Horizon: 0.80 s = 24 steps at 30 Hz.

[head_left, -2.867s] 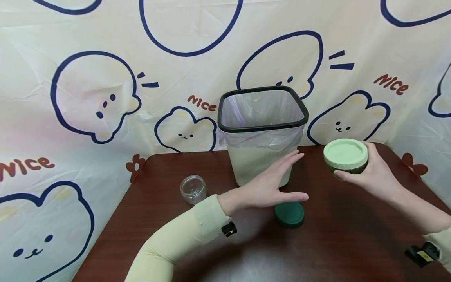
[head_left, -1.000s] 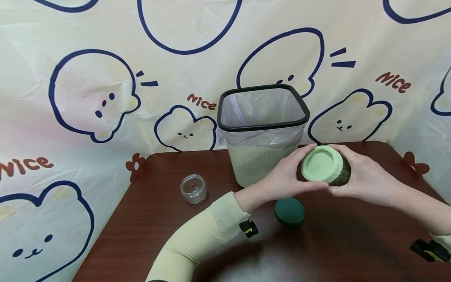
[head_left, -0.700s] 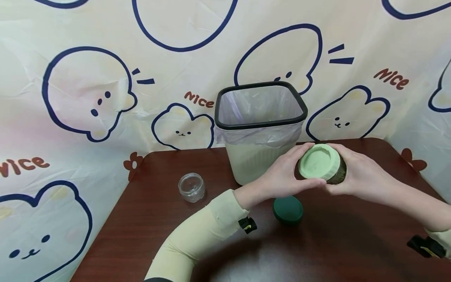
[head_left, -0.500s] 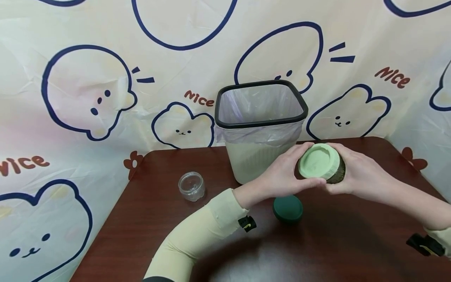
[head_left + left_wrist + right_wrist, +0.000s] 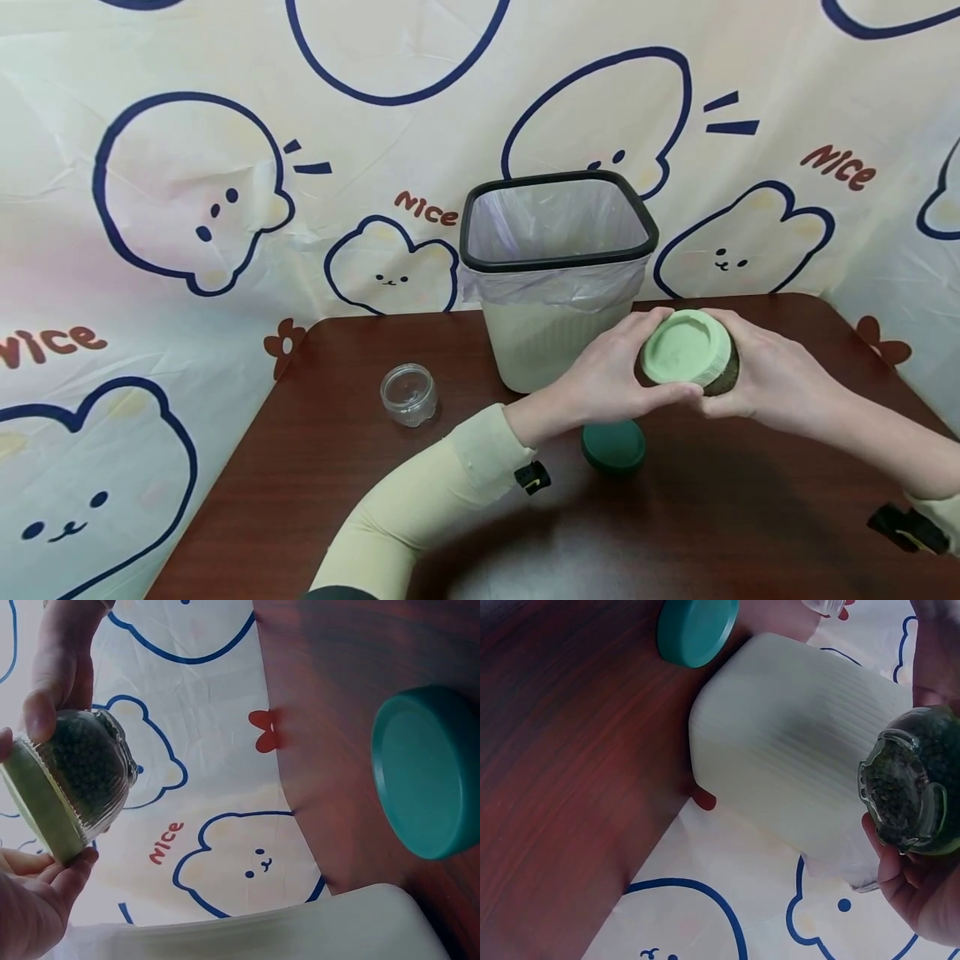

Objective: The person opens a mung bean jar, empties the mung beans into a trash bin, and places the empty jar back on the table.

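Observation:
A clear jar point(image 5: 896, 791) full of small dark green grains is held in the air, tilted, with its light green lid point(image 5: 686, 347) towards the head camera. My left hand point(image 5: 603, 371) grips the lid's rim between thumb and fingers. From the other side my right hand point(image 5: 783, 375) holds the jar body. Below the hands, a dark green lid point(image 5: 613, 447) lies on the table. An uncapped clear jar point(image 5: 408, 396) stands further left. In the left wrist view the grains point(image 5: 81, 766) show through the glass wall.
A pale bin point(image 5: 525, 346) with a black rim and a plastic liner stands at the back, just behind my left hand. The brown table point(image 5: 315, 500) ends against a printed cloth backdrop point(image 5: 360, 150).
My left hand has gone from spread fingers near the bin to gripping the light green lid. My right hand has brought the jar leftward and tilted it. Little differs over the last half second.

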Each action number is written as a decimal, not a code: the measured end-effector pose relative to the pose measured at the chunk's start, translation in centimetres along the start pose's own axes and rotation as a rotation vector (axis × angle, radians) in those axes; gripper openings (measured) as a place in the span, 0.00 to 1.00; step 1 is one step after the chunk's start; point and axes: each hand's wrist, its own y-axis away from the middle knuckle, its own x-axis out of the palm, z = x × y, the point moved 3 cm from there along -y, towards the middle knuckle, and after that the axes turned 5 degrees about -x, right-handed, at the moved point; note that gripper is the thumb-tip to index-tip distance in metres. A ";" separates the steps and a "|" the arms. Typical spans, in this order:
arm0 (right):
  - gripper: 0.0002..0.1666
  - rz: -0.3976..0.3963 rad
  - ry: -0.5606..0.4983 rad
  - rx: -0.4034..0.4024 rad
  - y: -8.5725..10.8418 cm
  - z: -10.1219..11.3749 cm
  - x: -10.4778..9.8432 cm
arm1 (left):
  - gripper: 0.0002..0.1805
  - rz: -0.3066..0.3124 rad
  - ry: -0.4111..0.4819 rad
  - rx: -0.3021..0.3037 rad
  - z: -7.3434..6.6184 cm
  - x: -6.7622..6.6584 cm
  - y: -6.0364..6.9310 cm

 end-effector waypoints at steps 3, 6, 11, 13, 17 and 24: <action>0.57 0.002 0.004 0.002 -0.1 0.1 0.0 | 0.45 0.003 -0.005 -0.014 0.0 0.0 0.1; 0.57 0.008 0.006 0.001 -0.2 0.2 -0.1 | 0.45 0.019 0.007 -0.016 0.0 -0.2 0.0; 0.57 0.011 0.016 -0.024 -0.3 0.1 -0.5 | 0.46 0.030 -0.002 0.018 -0.1 -0.7 -0.2; 0.57 0.008 0.023 -0.036 -0.3 0.2 -0.7 | 0.47 0.018 -0.020 0.051 -0.2 -0.8 -0.2; 0.56 0.007 0.036 -0.053 -0.2 0.2 -0.8 | 0.49 0.012 -0.070 0.108 -0.4 -1.1 -0.2; 0.55 -0.009 0.029 -0.050 -0.2 0.3 -0.8 | 0.47 -0.014 -0.211 0.161 -0.6 -1.0 -0.3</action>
